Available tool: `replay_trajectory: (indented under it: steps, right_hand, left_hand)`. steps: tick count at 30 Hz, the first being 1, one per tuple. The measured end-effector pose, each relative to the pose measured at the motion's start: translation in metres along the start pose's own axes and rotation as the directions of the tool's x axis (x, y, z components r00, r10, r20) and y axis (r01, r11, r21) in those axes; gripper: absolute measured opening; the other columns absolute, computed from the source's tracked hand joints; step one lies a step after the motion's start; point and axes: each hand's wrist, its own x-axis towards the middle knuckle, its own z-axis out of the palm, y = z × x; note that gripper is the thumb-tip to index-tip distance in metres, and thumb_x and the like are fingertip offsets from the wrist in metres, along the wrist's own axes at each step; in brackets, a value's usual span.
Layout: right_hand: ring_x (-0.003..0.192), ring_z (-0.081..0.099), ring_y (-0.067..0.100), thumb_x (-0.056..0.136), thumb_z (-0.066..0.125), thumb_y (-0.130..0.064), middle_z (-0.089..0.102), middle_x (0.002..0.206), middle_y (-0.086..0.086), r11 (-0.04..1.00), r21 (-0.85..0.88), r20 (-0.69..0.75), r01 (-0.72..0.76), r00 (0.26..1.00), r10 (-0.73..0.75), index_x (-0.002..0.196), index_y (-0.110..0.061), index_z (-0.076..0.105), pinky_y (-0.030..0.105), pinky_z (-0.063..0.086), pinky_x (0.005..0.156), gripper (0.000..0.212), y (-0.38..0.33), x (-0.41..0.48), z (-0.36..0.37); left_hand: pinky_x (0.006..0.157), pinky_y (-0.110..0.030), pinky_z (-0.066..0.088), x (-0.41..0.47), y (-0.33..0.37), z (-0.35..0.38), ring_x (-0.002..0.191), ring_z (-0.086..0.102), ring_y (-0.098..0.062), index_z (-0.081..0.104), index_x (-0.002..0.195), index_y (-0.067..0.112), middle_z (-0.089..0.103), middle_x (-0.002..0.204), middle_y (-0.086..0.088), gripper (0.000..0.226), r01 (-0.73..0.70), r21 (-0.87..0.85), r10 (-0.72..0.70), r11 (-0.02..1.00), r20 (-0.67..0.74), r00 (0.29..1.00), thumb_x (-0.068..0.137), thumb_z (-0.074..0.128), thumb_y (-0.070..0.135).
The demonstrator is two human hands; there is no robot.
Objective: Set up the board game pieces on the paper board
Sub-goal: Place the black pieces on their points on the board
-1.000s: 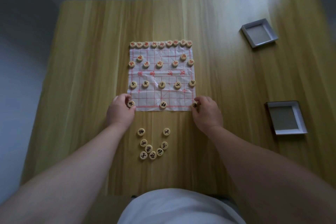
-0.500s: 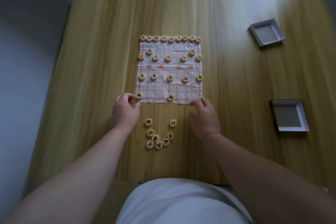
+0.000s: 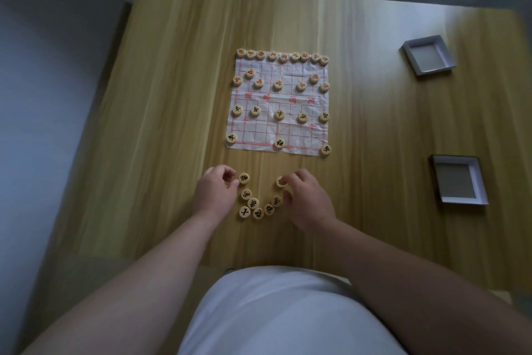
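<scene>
Wooden table (image 3: 172, 95): left hand (image 3: 216, 193) loosely curled, empty, beside one loose piece (image 3: 244, 178); right hand (image 3: 308, 199) fingertips (image 3: 285, 180) touch a second piece (image 3: 279, 182), grasp unclear.

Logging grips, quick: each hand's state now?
Left hand: curled beside a loose piece, grip cannot be told.
Right hand: touching another piece, grip cannot be told.
</scene>
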Motion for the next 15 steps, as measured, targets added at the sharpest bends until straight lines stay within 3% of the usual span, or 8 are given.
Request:
replay_trajectory:
  steps: [5, 11, 15]
  right_hand:
    - [0.11, 0.054, 0.017, 0.096, 0.06, -0.023, 0.053, 0.123, -0.003, 0.994, -0.05, 0.062, 0.095, 0.994, -0.092, 0.126, -0.023, 0.059, 0.031, 0.052, 0.085, 0.029, -0.006, -0.01, 0.006]
    - [0.112, 0.053, 0.017, 0.094, 0.061, -0.022, 0.052, 0.126, -0.003, 0.998, -0.047, 0.064, 0.039, 0.997, -0.036, 0.132, -0.024, 0.056, 0.029, 0.051, 0.084, 0.037, -0.006, -0.016, 0.007]
    - [0.112, 0.053, 0.019, 0.093, 0.061, -0.02, 0.052, 0.126, -0.002, 0.995, -0.066, 0.092, 0.069, 0.994, -0.063, 0.131, -0.022, 0.056, 0.032, 0.051, 0.085, 0.039, -0.011, -0.019, 0.01]
  left_hand:
    - [0.067, -0.02, 0.046, -0.008, -0.004, 0.001, 0.075, 0.059, -0.008, 0.064, 0.085, 0.024, 0.06, 0.09, 0.007, 0.009, -0.047, 0.045, 0.044, 0.998, 0.068, 0.997, 0.086, 0.072, 0.021]
    - [0.069, -0.026, 0.051, -0.014, -0.01, 0.007, 0.077, 0.06, -0.009, 0.063, 0.085, 0.026, 0.059, 0.087, 0.009, 0.014, -0.01, 0.052, 0.005, 0.999, 0.098, 0.995, 0.083, 0.075, 0.032]
    - [0.065, -0.021, 0.043, -0.013, -0.013, 0.006, 0.076, 0.057, -0.006, 0.063, 0.087, 0.024, 0.06, 0.088, 0.007, 0.017, 0.022, 0.057, -0.027, 0.998, 0.094, 0.995, 0.082, 0.077, 0.032]
